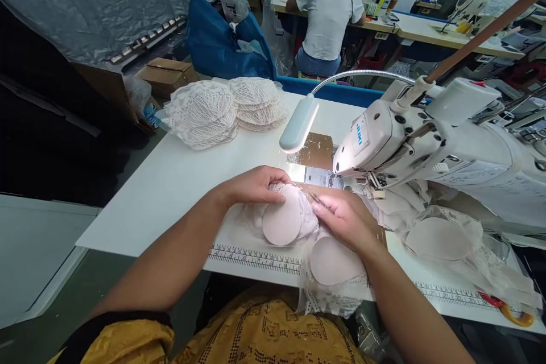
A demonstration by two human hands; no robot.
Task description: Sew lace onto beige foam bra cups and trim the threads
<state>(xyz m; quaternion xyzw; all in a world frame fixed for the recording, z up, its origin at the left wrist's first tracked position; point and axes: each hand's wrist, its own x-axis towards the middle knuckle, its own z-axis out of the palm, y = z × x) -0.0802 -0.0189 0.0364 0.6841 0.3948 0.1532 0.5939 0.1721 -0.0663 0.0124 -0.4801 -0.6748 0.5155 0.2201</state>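
Two pale round cups joined by white lace lie at the table's front edge. My left hand (pixel 261 185) pinches the top of the left cup (pixel 282 217), thumb on its face and fingers behind it in the lace. My right hand (pixel 339 217) is closed on a small pair of tweezers (pixel 318 200), its tips pointing up and left beside the lace. Below that hand, the other cup (pixel 333 261) rests with its lace (pixel 330 302) hanging over the edge. The sewing machine head (pixel 362 142) stands just beyond my right hand.
Stacked lace cups (pixel 205 116) lie at the back left of the white table (pixel 157 182). A lamp (pixel 299 125) hangs over the middle. Another cup piece (pixel 439 238) and scissors (pixel 518 317) are at the right. A person (pixel 326 11) sits at a table beyond.
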